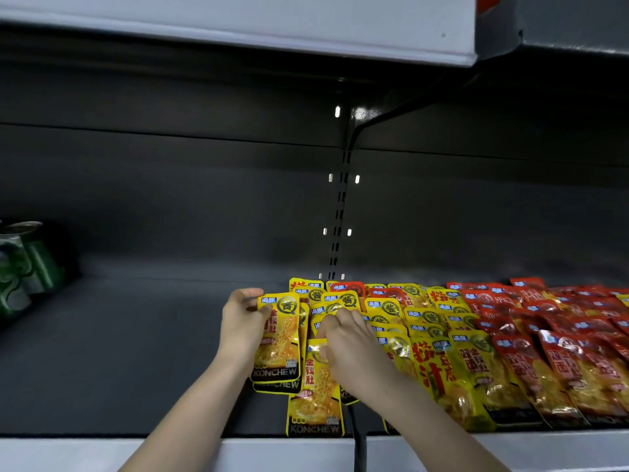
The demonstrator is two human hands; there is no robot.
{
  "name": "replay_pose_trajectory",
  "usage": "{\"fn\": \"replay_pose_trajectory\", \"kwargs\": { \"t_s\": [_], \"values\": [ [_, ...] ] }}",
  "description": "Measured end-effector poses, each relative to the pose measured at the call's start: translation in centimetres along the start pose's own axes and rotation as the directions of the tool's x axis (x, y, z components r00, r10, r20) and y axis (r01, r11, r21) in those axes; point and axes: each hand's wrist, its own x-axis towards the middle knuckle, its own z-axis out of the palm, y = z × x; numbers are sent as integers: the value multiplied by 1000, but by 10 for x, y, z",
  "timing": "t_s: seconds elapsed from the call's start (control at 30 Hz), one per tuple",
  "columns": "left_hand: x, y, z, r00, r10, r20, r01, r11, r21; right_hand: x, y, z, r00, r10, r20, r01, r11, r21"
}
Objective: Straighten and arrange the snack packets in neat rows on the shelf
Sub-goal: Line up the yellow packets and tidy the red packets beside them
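Dark grey shelf (136,352) fills our view, with a back panel (170,199) of the same colour behind it and a pale upper shelf (238,25) overhead. A slotted rail (338,216) runs up the panel near the middle.

On the right half of the shelf we see overlapping rows of snack packets. The red packets (561,335) lie furthest right, and the yellow packets (425,321) lie just beside them towards the centre. Far left, well apart from the snacks, stand green cans (27,267).

Our left grip (241,330) holds a small stack (279,338) of yellow packets upright at the left end of the rows, thumb on the front face. Our right grip (350,345) is curled and pinches the top of a front packet (315,396), which lies flat and reaches the shelf's front edge, touching the stack.
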Motion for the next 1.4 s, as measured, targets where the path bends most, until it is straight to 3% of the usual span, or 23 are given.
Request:
{"fn": "replay_pose_trajectory", "kwargs": {
  "t_s": [0.33,0.6,0.73,0.83,0.93,1.03,1.13,1.4],
  "values": [
    [-1,-8,5,983,-37,179,21,996,91,-4,3,13,984,67,-163,-44,989,139],
    [10,-3,-8,993,-29,114,15,993,117,-6,2,14,980,58,-189,-28,987,161],
    [28,-4,-24,1000,-8,29,1,969,249,-7,1,17,976,50,-212,-22,991,132],
    [34,-7,-27,997,-8,81,-32,876,480,-6,2,24,963,49,-266,-22,994,103],
    [24,-10,-17,982,50,182,-174,624,762,-6,2,27,956,55,-288,-27,994,102],
    [5,-9,1,936,182,302,-352,466,812,-8,2,25,952,68,-298,-35,993,116],
    [-4,-12,14,905,203,375,-425,351,835,-9,2,22,957,88,-278,-47,988,150],
    [-6,-17,20,923,186,338,-385,480,788,-10,3,17,961,83,-263,-32,981,190]
  ]
}}
